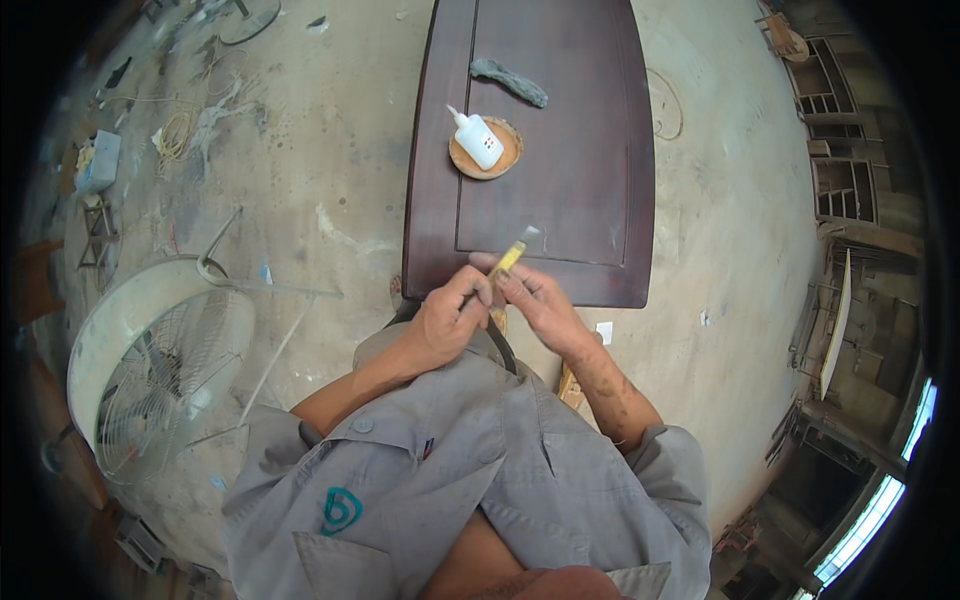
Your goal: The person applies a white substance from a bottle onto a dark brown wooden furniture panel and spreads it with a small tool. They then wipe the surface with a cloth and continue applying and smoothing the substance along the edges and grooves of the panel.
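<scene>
My right hand (pixel 541 303) is closed around a small scraper (pixel 511 256) with a yellow handle and a pale, thin blade pointing away from me. Close beside it, my left hand (pixel 452 315) has its fingers curled in near the handle's lower end; what they pinch, if anything, is hidden. Both hands are above the near edge of a dark reddish-brown wooden panel (pixel 560 190). Farther along the panel sits a shallow round bowl (pixel 512 152) of tan material. A white squeeze bottle (pixel 479 143) with a nozzle lies tilted in it. Beyond that lies a crumpled grey-green cloth (pixel 508 82).
A large floor fan (pixel 160 365) with a wire guard stands at the left. Farther left are a coiled cord (pixel 175 135) and a light-blue bin (pixel 98 162). Wooden shelf frames (pixel 845 190) line the right side. Scraps lie on the stained concrete floor (pixel 330 130).
</scene>
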`<state>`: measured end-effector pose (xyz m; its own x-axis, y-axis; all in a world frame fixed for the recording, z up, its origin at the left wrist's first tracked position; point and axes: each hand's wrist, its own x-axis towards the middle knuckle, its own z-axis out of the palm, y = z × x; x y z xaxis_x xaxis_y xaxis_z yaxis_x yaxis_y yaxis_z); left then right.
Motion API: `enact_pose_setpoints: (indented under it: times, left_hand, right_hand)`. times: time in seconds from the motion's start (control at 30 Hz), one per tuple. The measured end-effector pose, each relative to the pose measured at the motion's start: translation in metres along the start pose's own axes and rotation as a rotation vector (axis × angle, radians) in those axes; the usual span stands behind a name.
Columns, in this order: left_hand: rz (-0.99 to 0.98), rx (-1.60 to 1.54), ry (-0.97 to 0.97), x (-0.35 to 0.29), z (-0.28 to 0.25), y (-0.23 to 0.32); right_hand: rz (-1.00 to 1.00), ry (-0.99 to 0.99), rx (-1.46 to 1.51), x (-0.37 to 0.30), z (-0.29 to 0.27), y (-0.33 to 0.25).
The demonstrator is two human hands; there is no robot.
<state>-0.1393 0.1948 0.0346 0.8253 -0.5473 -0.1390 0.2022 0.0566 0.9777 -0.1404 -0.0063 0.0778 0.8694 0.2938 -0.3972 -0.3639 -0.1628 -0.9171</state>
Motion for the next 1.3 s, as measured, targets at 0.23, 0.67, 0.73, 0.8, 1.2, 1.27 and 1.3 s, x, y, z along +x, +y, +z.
enact_pose_setpoints:
  times: [0.23,0.67,0.73,0.8,1.2,1.27,1.3]
  left_hand:
    - [0.502,0.636,-0.062,0.096,-0.007,0.070]
    - [0.219,1.663,0.007,0.345,-0.066,0.039]
    - [0.286,1.657,0.086,0.343,-0.073,0.046]
    - [0.458,1.536,0.158,0.329,-0.051,0.062]
    - [0.508,1.065,0.156,0.055,0.139,-0.035]
    - [0.501,1.129,0.260,0.043,0.148,-0.043]
    - [0.476,1.160,0.306,0.036,0.143,-0.046]
  right_hand:
    - [-0.216,0.891,0.033,-0.024,-0.099,-0.015]
    - [0.069,1.186,-0.904,-0.004,-0.198,0.106]
    - [0.052,1.147,-0.875,0.000,-0.197,0.103]
    - [0.064,1.121,-0.835,-0.001,-0.200,0.106]
    - [0.086,1.027,-0.719,0.005,-0.216,0.123]
    - [0.060,1.005,-0.741,0.005,-0.220,0.125]
    - [0.030,1.026,-0.747,0.005,-0.219,0.130]
